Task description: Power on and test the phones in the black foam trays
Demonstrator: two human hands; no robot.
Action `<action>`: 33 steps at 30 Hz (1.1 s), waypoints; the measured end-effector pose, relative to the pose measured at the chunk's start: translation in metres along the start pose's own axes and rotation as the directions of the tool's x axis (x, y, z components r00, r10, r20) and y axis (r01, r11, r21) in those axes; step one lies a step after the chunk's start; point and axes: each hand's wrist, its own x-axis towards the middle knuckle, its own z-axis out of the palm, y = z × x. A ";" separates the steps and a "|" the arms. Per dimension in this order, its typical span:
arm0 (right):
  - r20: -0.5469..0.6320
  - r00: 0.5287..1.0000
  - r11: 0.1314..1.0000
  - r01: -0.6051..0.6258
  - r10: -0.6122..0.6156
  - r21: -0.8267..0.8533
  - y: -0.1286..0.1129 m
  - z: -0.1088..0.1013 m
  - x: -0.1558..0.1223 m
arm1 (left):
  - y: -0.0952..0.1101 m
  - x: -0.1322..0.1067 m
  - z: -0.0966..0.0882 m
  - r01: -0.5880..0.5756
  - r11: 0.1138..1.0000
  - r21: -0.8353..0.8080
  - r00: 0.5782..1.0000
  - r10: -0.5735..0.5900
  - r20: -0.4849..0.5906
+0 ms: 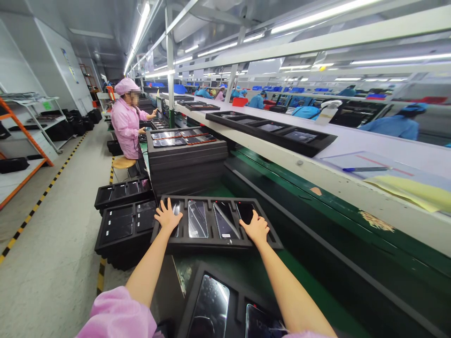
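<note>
Black tray (204,242) beneath splayed left fingers (169,207)

i count 1 l. hand (168,218) & 1 r. hand (256,228), 4 phones (198,219) in mid. tray (197,242), 2 more phones (211,305) visible in nr. tray (237,300), 1 pen (366,169), 1 stool (123,163).
</note>
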 end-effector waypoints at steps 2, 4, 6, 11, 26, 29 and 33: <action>0.002 1.000 1.000 -0.001 0.001 0.005 0.000 0.000 0.000 | 0.000 0.000 0.000 -0.002 1.000 -0.001 1.000 0.002 -0.003; 0.000 1.000 1.000 0.001 -0.001 0.011 0.001 -0.001 0.000 | -0.002 0.000 -0.001 -0.006 1.000 -0.003 1.000 0.006 -0.011; -0.005 1.000 1.000 0.004 -0.004 0.019 0.001 -0.005 -0.001 | -0.001 -0.004 -0.005 -0.015 1.000 -0.007 1.000 0.014 -0.025; -0.057 0.994 0.994 0.095 -0.092 0.056 -0.016 -0.015 -0.010 | 0.021 -0.031 -0.007 -0.161 0.985 -0.060 0.987 0.159 -0.037; -0.025 0.996 0.992 0.091 -0.090 0.084 -0.083 0.016 -0.047 | 0.098 -0.046 0.027 0.031 0.993 -0.116 0.999 -0.034 -0.021; -0.025 0.995 0.991 0.097 -0.095 0.094 -0.083 0.013 -0.047 | 0.098 -0.044 0.030 0.039 0.993 -0.112 0.999 -0.041 -0.019; -0.016 0.995 0.989 0.095 -0.094 0.109 -0.084 0.011 -0.048 | 0.100 -0.040 0.029 0.053 0.993 -0.109 0.999 -0.052 0.004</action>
